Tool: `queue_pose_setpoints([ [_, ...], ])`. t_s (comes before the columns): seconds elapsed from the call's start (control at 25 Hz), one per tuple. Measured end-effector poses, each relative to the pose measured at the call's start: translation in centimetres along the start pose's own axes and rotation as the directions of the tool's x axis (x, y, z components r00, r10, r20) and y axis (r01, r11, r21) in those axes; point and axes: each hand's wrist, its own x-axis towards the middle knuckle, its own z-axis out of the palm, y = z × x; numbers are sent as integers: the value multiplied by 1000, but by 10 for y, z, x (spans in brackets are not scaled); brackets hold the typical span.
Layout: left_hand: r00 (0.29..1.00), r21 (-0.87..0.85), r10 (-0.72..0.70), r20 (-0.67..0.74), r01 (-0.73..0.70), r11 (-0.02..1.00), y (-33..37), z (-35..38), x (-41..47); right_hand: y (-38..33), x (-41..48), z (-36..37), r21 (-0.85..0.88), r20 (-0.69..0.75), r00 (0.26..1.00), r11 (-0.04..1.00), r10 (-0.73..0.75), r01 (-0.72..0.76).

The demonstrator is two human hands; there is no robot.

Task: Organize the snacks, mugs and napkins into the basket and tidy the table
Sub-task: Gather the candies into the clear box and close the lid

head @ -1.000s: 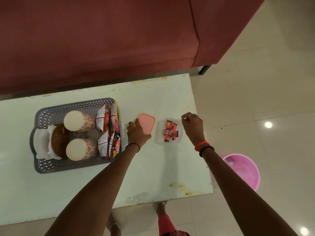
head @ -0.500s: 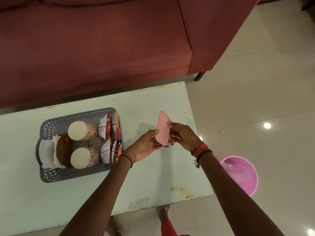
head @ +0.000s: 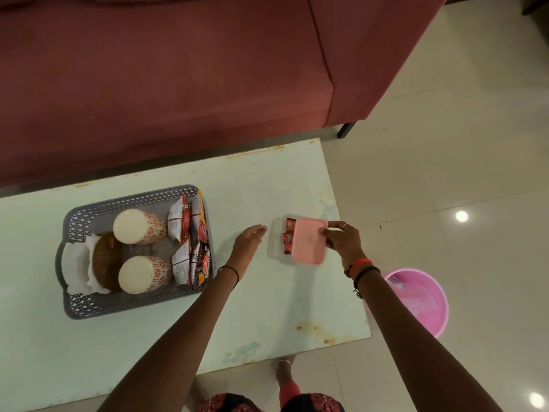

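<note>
– Right hand: what has it got?
– It pinches the pink lid by the edge farthest from the basket. The lid hangs slightly tilted over the clear box and covers most of it. It does not look pressed home.
– And the left hand?
– Released, fingers straight, holding nothing. It sits between the basket and the box, just beside the box (whether it touches, I cannot tell).
– Where is the box itself?
– On the table, apart from the basket on its right. Red sweets peep out on the side facing the basket.
– How will it handle?
– Light, I would judge, with thin walls that flex, and smooth plastic that may be slick. The lid looks stiffer. Steady the wall with the free hand and press the lid down at its corners. Then lift by two opposite sides or from beneath, never by the lid alone. If it pops, the sweets scatter.
– Room in the basket?
– Tight. Two mugs fill the middle, packets line its right wall and napkins take the left end.
</note>
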Motion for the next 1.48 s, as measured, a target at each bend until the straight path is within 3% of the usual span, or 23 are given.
queue_pose_setpoints([
  [0.12, 997, 288, 25, 69, -44, 957, 2, 12, 2, 5, 4, 9, -123, -67, 997, 992, -27, 19],
  [0.36, 980, 490, 182, 85, -200, 849, 7, 25, 8, 2, 3, 33, -244, -84, 988, 964, -128, 104],
  [0.68, 975, 547, 215, 61, -212, 810, 8, 25, 10, 5, -1, 42, -464, -31, 945, 842, -325, 274],
  [0.88, 966, 565, 245, 79, -246, 787, 12, 25, 6, 0, 6, 45, -482, -17, 952, 837, -304, 259],
  [0.92, 950, 605, 286, 126, -302, 736, 12, 27, 5, 0, 6, 45, -480, -15, 955, 840, -297, 253],
  [1.0, 901, 732, 330, 282, -424, 533, 11, 30, 1, 1, 8, 45, -467, -17, 963, 854, -270, 231],
  [1.12, 888, 852, 289, 358, -437, 287, 7, 36, 0, -1, 9, 44, -478, -10, 967, 851, -254, 218],
  [1.28, 852, 908, 417, 316, -399, 128, 7, 48, 0, -6, 16, 43, -515, 25, 974, 832, -226, 206],
  [1.4, 854, 922, 430, 294, -372, 110, 10, 57, 1, -13, 24, 43, -527, 30, 980, 830, -195, 181],
  [1.48, 825, 939, 513, 237, -330, 98, 9, 61, 1, -16, 28, 42, -537, 37, 982, 825, -186, 177],
])
